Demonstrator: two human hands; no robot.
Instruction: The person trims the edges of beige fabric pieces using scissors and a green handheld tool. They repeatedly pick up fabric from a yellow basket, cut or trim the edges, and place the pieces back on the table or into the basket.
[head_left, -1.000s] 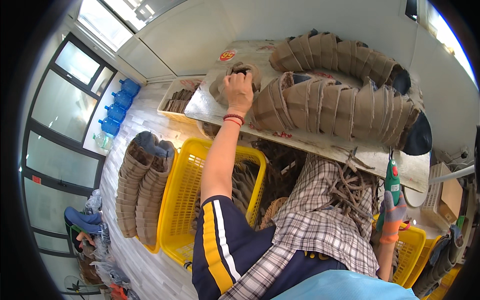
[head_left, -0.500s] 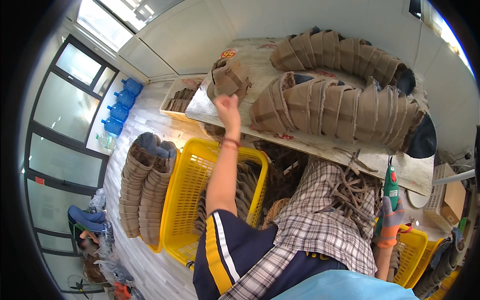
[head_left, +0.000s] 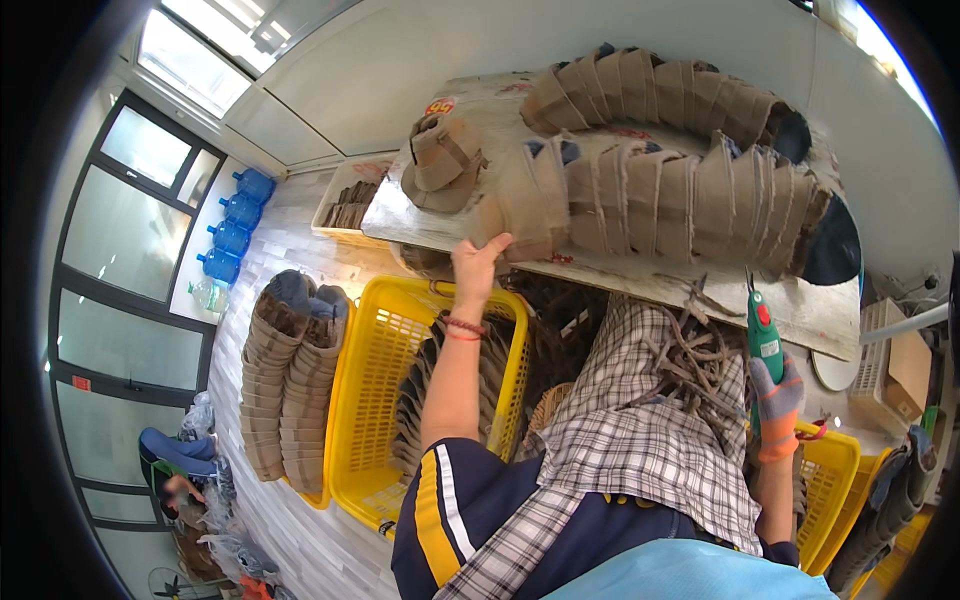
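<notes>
Standing near the counter's [head_left: 800,312] left edge is a brown cap-shaped piece [head_left: 442,165]. The left hand [head_left: 476,270] pinches the blurred end piece [head_left: 528,205] of a nested brown row [head_left: 665,205] by the front edge; a back row [head_left: 660,95] curves behind. Near the front-right corner, the gloved right hand [head_left: 777,405] grips a green tool [head_left: 764,340].

Pinches lower edge of blurred brown piece [head_left: 530,205] with bare left hand [head_left: 476,268], at left end of front brown stack [head_left: 680,205] on table [head_left: 495,105]. Grips green tool [head_left: 765,340] upright in gloved right hand [head_left: 777,408], near table edge. Shows 1 loose brown piece [head_left: 445,160] at left on table, rear brown stack [head_left: 660,92] behind. Has brown scraps [head_left: 692,355] piled on plaid cloth [head_left: 640,445]; has yellow basket [head_left: 347,420] at left, 2 tall brown stacks [head_left: 265,390] beside, 4 blue jugs [head_left: 229,238] well apart.
</notes>
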